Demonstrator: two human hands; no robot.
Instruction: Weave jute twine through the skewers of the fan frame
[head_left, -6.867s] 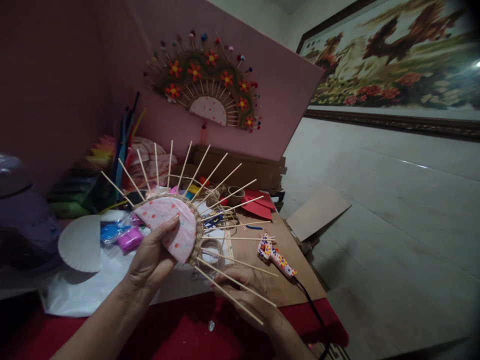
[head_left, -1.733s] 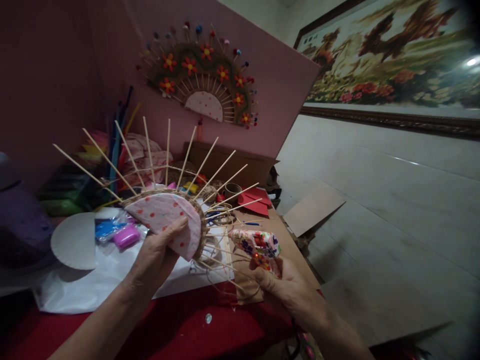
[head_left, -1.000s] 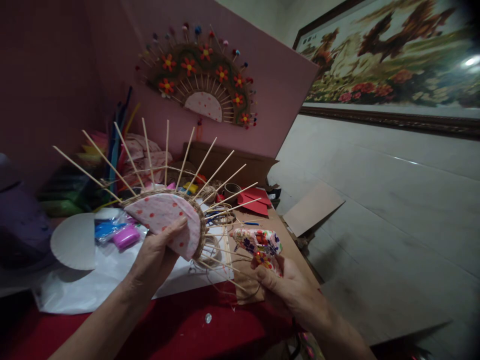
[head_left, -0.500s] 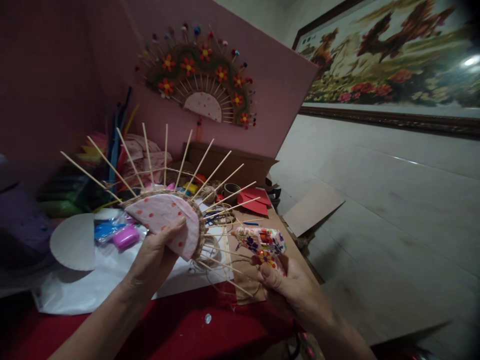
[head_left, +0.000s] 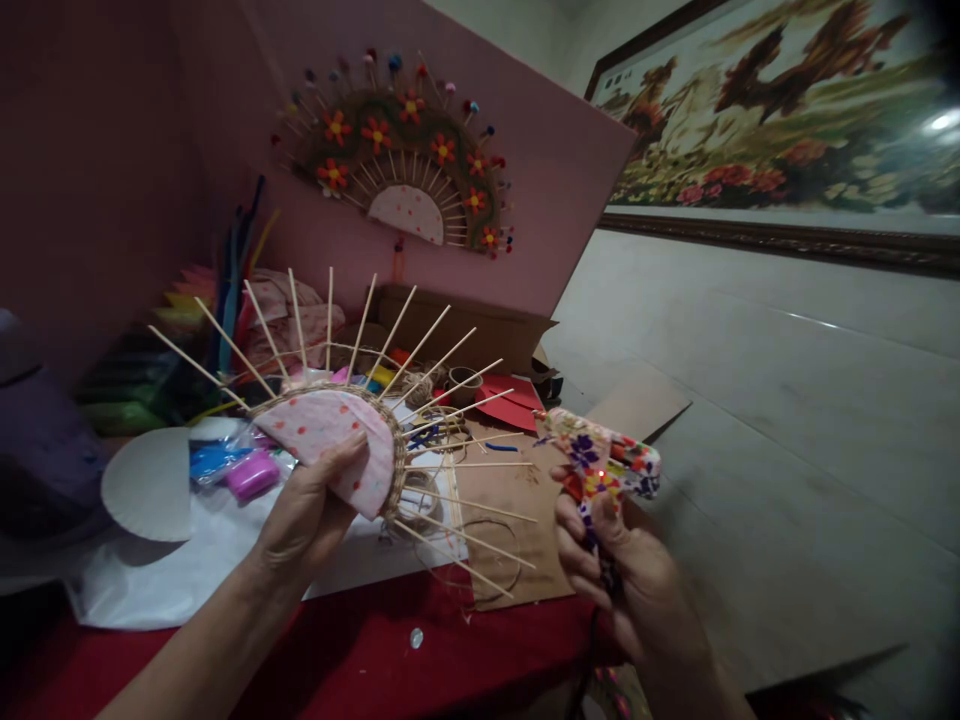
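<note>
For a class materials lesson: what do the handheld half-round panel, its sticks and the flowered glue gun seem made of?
Half-round panel: probably matte fabric or paper, from its dotted print and soft look.
Sticks: seemingly bare wood or bamboo, matte, from their pale, unpainted tan.
Glue gun: perhaps plastic with a printed finish, given the flowered body; the look leaves this open.

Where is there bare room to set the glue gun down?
Bare patches: brown cardboard between the stick tips and right hand, though a twine loop overlaps its front; red cloth right of the small clear piece. Crowded: behind the sticks, with red paper and twine ball.
</note>
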